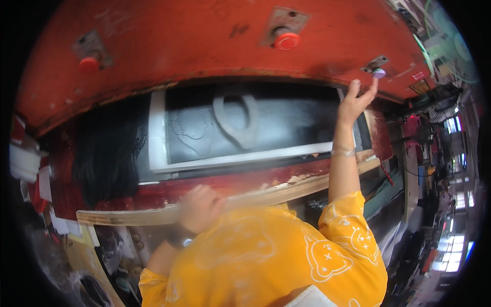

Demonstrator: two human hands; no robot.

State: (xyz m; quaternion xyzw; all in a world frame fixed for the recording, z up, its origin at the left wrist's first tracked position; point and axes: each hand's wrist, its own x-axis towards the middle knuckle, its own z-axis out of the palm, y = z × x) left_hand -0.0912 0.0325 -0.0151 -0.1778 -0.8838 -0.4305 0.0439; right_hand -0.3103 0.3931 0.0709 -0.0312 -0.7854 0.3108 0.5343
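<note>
My right hand [354, 105] reaches up to the red machine [204, 41], its index fingertip at a small pale purple push button [378, 73]. Thumb and index finger are stretched apart, and the hand holds nothing. My left hand [202, 207] is near my body at the wooden edge strip [286, 192]; motion smears its fingers. Under the machine's red front lies a dark board [296, 125] with a white border. On it rests a grey loop-shaped piece [248, 135], pointed at its near end. A thin curved outline shows on the board left of the loop.
Two red mushroom buttons, one in the middle [286, 41] and one at the left [89, 64], stick out from the machine. Black layered sheets [105, 158] lie left of the board. A green fan [452, 41] stands at the far right; shelves and clutter line the right side.
</note>
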